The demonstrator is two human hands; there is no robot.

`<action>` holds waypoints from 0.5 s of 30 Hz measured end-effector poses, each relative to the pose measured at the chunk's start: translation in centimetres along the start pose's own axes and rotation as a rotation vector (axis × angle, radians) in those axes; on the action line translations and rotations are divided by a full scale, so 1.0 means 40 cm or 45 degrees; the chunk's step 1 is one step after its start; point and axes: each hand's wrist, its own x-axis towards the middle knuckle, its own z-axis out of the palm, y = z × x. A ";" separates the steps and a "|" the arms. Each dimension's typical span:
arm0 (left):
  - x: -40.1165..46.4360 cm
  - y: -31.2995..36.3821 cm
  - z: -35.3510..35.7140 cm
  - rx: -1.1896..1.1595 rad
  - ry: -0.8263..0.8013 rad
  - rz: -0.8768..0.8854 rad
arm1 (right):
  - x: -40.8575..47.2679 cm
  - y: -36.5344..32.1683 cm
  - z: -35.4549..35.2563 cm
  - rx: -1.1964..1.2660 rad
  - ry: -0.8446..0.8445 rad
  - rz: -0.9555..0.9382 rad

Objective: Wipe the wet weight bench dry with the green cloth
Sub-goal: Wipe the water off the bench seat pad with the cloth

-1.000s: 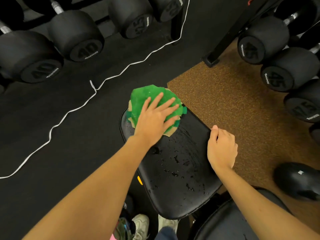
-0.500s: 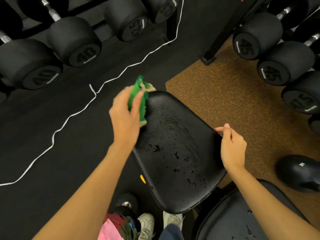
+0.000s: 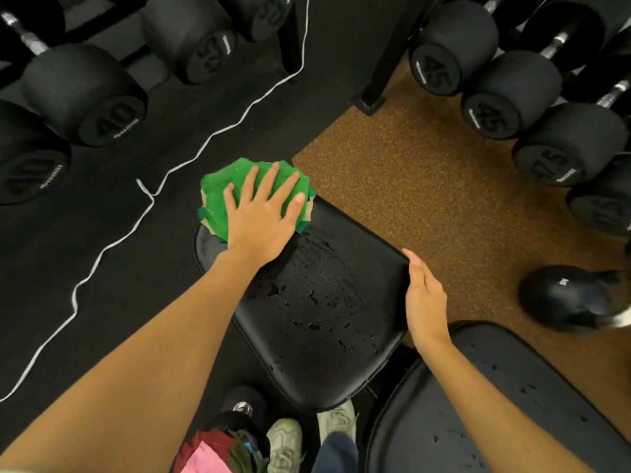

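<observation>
The black padded seat of the weight bench (image 3: 317,322) fills the middle of the view, with water drops and smeared streaks across it. A green cloth (image 3: 218,203) lies spread over the seat's far narrow end. My left hand (image 3: 263,216) presses flat on the cloth, fingers apart. Against the seat's right edge rests my right hand (image 3: 423,298), fingers together and holding nothing. A second bench pad (image 3: 512,404) at the lower right also carries some drops.
Black dumbbells (image 3: 99,107) sit on racks at the upper left and upper right (image 3: 505,97). A kettlebell (image 3: 566,295) stands on the brown floor at the right. A white cord (image 3: 112,240) snakes over the black mat. Shoes (image 3: 283,442) and colourful cloths (image 3: 211,452) lie below.
Half a second ago my left hand held the cloth bunched up at the seat's left edge; now the cloth is spread flat on the far end under my palm. My right hand stayed at the right edge.
</observation>
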 end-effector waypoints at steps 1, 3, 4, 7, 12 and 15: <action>-0.011 0.010 0.009 0.017 -0.005 0.067 | 0.000 0.000 -0.002 0.030 -0.013 0.007; -0.035 0.035 0.024 0.047 0.009 0.198 | 0.000 -0.002 -0.004 0.089 -0.035 0.030; -0.045 0.051 0.029 0.048 0.020 0.243 | 0.001 -0.003 -0.006 0.102 -0.044 0.036; -0.073 0.095 0.045 0.008 0.004 0.325 | 0.008 -0.006 -0.014 0.103 -0.066 0.053; -0.122 0.179 0.073 -0.034 -0.042 0.460 | 0.018 -0.006 -0.029 0.191 -0.130 0.134; -0.157 0.232 0.091 -0.064 -0.073 0.539 | 0.009 -0.013 -0.037 0.266 -0.121 0.100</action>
